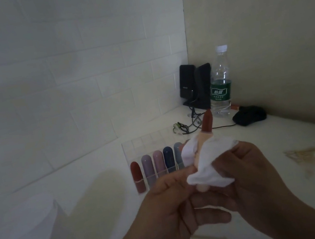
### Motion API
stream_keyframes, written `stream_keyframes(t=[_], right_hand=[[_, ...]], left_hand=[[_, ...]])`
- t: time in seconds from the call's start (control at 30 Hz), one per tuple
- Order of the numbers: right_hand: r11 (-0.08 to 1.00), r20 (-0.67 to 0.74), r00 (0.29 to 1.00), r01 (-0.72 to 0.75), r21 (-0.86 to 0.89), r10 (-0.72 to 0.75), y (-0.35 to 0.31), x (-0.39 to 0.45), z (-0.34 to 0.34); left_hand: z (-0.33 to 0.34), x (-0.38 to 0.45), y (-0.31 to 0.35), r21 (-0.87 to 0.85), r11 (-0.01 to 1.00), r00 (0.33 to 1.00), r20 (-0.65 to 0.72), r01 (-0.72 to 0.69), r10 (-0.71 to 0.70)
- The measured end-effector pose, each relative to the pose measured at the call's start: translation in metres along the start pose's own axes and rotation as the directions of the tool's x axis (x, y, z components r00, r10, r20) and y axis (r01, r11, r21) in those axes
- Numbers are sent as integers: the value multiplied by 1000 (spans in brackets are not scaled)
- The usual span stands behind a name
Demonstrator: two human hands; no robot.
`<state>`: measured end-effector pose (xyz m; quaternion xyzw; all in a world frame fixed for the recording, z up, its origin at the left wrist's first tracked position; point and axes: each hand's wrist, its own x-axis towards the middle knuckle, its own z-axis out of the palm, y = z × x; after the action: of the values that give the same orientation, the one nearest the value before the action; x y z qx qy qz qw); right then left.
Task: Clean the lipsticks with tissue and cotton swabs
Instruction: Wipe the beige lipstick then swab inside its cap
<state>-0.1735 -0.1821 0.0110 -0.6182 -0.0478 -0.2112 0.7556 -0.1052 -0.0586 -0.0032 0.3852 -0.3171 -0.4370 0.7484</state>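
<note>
Lipstick (206,132) in L hand (173,206) grip (pinched), R hand (251,174) grip round tissue (206,165)

The open lipstick (207,122) is brown-red with a beige tube; the tissue (206,165) is white. Capped lipsticks (156,166) are red, lilac, pink, navy, grey. The bottle (220,81) has a green label.

A rack (135,143) stands on the desk (260,143) with a row of lipsticks (158,166) in it. Behind it lie wires (187,127), and two speakers (197,86) stand in the corner. A bottle (220,83) is right of the speakers. Cotton swabs (309,157) lie far right.
</note>
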Motion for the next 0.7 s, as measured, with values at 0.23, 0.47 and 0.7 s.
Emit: stream_keyframes(t=[0.23, 0.47, 0.7], right_hand=[[995, -48, 994, 101, -21, -102, 3, 2, 6], [977, -150, 979, 111, -184, -140, 8, 4, 8], [994, -97, 994, 32, -104, -43, 3, 4, 0]], left_hand=[[3, -2, 7, 315, 947, 957, -253, -61, 145], [8, 0, -2, 827, 557, 677, -367, -76, 638], [1, 1, 1, 214, 970, 974, -168, -114, 152]])
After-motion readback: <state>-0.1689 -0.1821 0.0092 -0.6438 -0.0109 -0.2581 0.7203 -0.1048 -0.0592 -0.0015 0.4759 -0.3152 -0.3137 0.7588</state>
